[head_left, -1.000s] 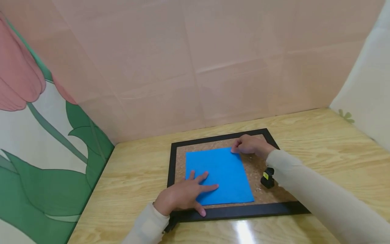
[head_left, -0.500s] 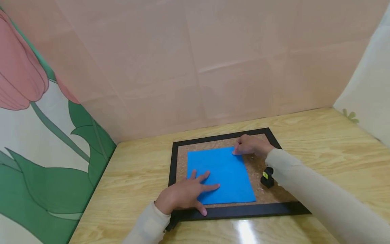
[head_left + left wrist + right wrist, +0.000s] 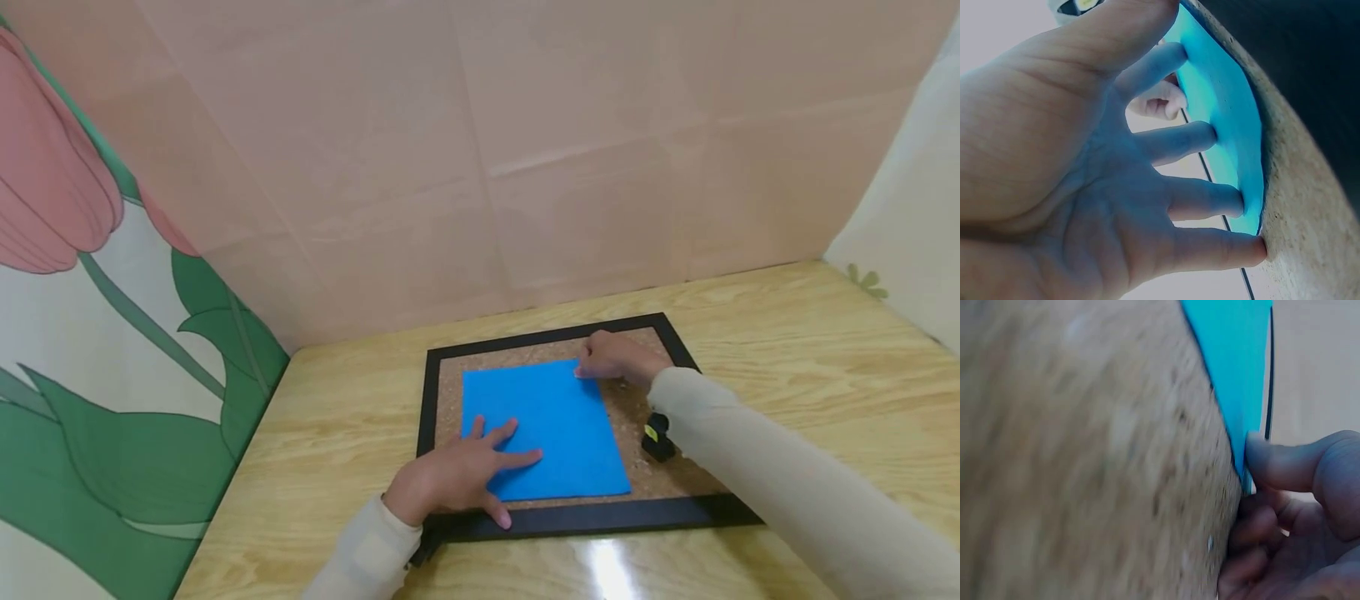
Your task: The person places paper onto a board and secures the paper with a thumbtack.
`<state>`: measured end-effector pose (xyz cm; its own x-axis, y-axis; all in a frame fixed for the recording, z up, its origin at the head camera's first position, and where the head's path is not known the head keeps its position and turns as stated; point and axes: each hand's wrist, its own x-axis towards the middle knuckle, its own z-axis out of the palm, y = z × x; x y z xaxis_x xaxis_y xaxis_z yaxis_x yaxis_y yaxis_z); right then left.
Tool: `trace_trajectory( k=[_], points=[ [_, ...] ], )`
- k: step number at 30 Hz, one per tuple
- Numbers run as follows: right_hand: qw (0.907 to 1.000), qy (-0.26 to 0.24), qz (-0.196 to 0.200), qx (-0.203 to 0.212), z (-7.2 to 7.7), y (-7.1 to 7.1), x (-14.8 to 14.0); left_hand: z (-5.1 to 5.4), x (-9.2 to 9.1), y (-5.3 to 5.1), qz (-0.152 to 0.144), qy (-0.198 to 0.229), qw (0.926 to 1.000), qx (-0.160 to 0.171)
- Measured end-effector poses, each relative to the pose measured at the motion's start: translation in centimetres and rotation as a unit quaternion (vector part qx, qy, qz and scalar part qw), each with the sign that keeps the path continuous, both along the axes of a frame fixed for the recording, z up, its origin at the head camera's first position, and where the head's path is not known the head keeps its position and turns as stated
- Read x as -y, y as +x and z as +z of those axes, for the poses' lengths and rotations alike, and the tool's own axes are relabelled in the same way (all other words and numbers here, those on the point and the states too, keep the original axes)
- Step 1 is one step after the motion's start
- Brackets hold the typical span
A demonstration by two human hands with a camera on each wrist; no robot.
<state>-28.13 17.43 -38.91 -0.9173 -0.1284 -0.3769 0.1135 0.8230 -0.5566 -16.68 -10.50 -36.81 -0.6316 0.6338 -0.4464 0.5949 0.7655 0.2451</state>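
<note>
A blue sheet [image 3: 566, 425], of paper or thin felt, lies on a cork board [image 3: 630, 417] with a black frame. My left hand [image 3: 457, 475] rests on the sheet's lower left part with its fingers spread, the thumb over the near frame edge. In the left wrist view, the fingertips [image 3: 1200, 132] touch the sheet, and the little finger reaches the cork. At the far right corner of the sheet is my right hand [image 3: 618, 357], fingers curled. The right wrist view has its thumb [image 3: 1275, 464] on that corner, pinching it; whether anything small sits under the thumb is hidden.
The board lies on a wood-grain table [image 3: 345, 408]. Behind it rises a pinkish cloth backdrop [image 3: 480, 167], with a tulip-print cloth [image 3: 127, 350] at the left and a pale one [image 3: 907, 208] at the right. A small black wrist device [image 3: 658, 442] hangs under the right sleeve.
The head view has shifted slightly, so the scene sits a little further right. Both hands keep their places on the blue sheet; nothing else visibly differs.
</note>
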Motion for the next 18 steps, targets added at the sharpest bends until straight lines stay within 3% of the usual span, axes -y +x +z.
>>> trace_trajectory(
  k=[5,9,12,15,18],
  points=[
    [0.9954,0.018,0.071,-0.061,-0.7,1.0,0.0,-0.4,0.4,0.3,0.009,0.004,0.9999,0.004],
    [0.9821,0.051,0.136,-0.12,-0.7,2.8,0.1,-0.8,0.4,0.5,0.011,0.005,0.9999,0.004],
    [0.9633,0.073,0.204,-0.158,-0.3,5.1,-0.6,-0.7,0.3,0.5,0.009,0.0,1.0,0.0],
    [0.9488,0.063,0.27,-0.151,0.1,7.9,-2.0,-0.4,0.2,0.4,0.006,-0.01,0.9999,-0.006],
    [0.9407,0.032,0.31,-0.133,-0.1,10.7,-4.0,-0.2,0.1,0.3,-0.002,-0.015,0.9998,-0.012]
  ],
)
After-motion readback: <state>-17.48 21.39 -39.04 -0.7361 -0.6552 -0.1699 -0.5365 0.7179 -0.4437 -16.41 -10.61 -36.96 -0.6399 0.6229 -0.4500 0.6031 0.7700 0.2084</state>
